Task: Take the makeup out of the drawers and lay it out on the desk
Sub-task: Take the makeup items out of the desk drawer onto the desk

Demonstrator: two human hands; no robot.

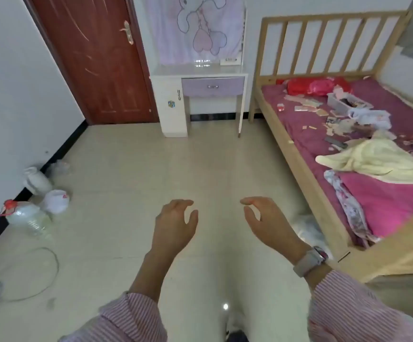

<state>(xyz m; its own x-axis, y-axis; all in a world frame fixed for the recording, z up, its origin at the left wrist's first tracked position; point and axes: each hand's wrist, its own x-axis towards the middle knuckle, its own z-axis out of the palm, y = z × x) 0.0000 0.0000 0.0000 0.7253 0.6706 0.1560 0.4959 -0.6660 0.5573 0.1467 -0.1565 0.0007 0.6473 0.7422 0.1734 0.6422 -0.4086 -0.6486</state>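
Nearest, both hands are held out over the pale tiled floor point(131, 169), striped pink sleeves point(136, 317) pushed back. The left hand point(175, 225) has its grip loose, fingers curved and holding nothing; the right hand point(267, 220), with a watch point(310, 261) at the wrist, is the same, thumb and fingers apart. To the left by the wall stand a clear jug point(26, 217) and white bags point(54, 201). To the right is a wooden bed point(296, 154) strewn with clutter on a magenta sheet. Farthest, against the back wall beside the red door point(94, 58), stands the white table point(198, 70); its lilac drawer point(212, 87) is closed, its top nearly bare. No makeup can be made out.
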